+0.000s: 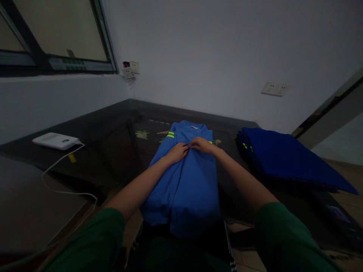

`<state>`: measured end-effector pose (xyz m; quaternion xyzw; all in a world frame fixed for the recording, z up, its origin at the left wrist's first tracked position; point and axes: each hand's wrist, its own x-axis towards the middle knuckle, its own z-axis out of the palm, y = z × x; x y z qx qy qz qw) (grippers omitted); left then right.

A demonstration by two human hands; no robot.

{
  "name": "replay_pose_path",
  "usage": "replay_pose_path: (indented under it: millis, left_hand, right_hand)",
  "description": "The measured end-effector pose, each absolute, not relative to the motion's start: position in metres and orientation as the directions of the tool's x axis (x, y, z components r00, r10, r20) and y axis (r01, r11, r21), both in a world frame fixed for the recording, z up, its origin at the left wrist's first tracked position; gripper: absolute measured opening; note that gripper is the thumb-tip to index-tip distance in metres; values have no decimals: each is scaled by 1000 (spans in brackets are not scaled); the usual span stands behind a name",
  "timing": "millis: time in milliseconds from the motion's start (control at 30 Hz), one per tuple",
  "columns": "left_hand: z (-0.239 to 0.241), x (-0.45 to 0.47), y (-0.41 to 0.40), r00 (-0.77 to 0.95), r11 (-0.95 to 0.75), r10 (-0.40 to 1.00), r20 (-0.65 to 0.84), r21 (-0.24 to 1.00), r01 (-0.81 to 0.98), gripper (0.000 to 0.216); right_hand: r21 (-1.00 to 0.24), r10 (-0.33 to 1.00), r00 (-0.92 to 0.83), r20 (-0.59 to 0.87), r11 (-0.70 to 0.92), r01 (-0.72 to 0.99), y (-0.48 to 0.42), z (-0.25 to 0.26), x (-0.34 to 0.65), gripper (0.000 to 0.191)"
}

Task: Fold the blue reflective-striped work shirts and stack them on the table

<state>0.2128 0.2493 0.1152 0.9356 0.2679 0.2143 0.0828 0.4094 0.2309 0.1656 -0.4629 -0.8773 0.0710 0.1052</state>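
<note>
A light blue shirt (195, 181) with yellow-green sleeve stripes lies on the dark table, its collar toward the wall and its lower end hanging over the near edge. Its left side is turned inward in a lengthwise fold. My left hand (178, 152) is on the middle of the shirt, with fingers drawn together on the cloth at the fold. Close beside it, my right hand (202, 144) pinches the cloth below the collar. The fingertips of both hands nearly meet, and the cloth right beneath them is partly hidden.
On the dark table (113, 151), a stack of darker blue garments (286, 155) lies at the right, overhanging the edge. A white device (56, 140) sits at the left, its white cable (68, 192) trailing off the table. Wall sockets (274, 89) and a window (62, 34) are behind.
</note>
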Motion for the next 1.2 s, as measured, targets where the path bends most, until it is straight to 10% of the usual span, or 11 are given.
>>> replay_pose_path:
  millis: [267, 400, 533, 867, 1200]
  left_hand:
    - [175, 174, 182, 500, -680, 733, 461, 530, 507, 30]
    - [179, 113, 83, 614, -390, 786, 71, 828, 403, 32]
    - [130, 74, 9, 539, -229, 829, -149, 789, 570, 27]
    - [58, 94, -8, 458, -149, 889, -25, 929, 339, 22]
    - [91, 98, -41, 562, 198, 788, -249, 969, 150, 75]
  right_hand:
    - [-497, 872, -423, 247, 489, 717, 233, 134, 403, 11]
    - [-503, 884, -355, 305, 466, 727, 232, 126, 404, 14]
    - [-459, 901, -302, 312, 421, 782, 237, 125, 407, 19]
    - [-540, 913, -341, 226, 409, 736, 249, 121, 411, 17]
    - [-620, 905, -363, 220, 417, 664, 253, 118, 407, 10]
